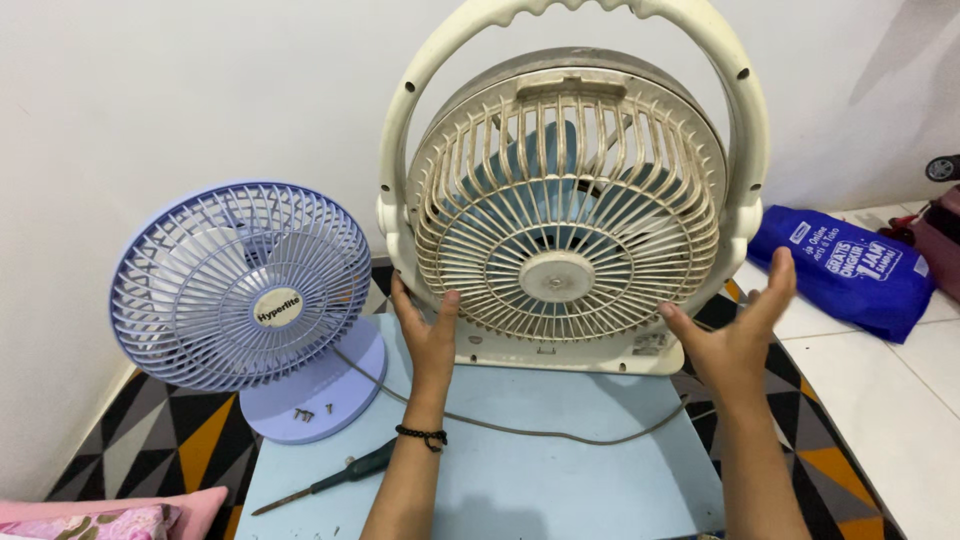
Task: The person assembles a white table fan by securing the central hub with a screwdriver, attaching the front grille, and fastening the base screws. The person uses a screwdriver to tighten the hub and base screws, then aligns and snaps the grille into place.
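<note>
1. Left hand (428, 335): fingers spread, palm laid against the lower rim of the cream fan (565, 200) at about 8 o'clock of its grille. Nothing is clasped; the hand is pressed flat. A black bead bracelet (422, 436) is worn at the wrist.
2. Right hand (738, 335): fingers extended and apart, palm turned inward at about 4 o'clock of the grille. It is held just beside the frame; contact cannot be told.
3. Cream fan: stood upright on the pale blue table (560, 470), at the far middle of the top, close to the wall. The grille faces the camera, so the rotor axis points toward the viewer. The long axis runs vertically, from the base to the hoop handle (745, 110) at 12 o'clock.
4. Handling, judged: rigid plastic, probably light for its bulk, top-heavy. The thin grille ribs look fragile; hold is better taken on the outer frame or the handle.
5. Surroundings: a grey cord (560, 434) trails across the table. A purple fan (240, 285) stands at 9 o'clock, with loose screws (305, 412) on its base. A screwdriver (335, 482) lies at 7 o'clock. A blue bag (850, 265) lies on the floor at 3 o'clock.
</note>
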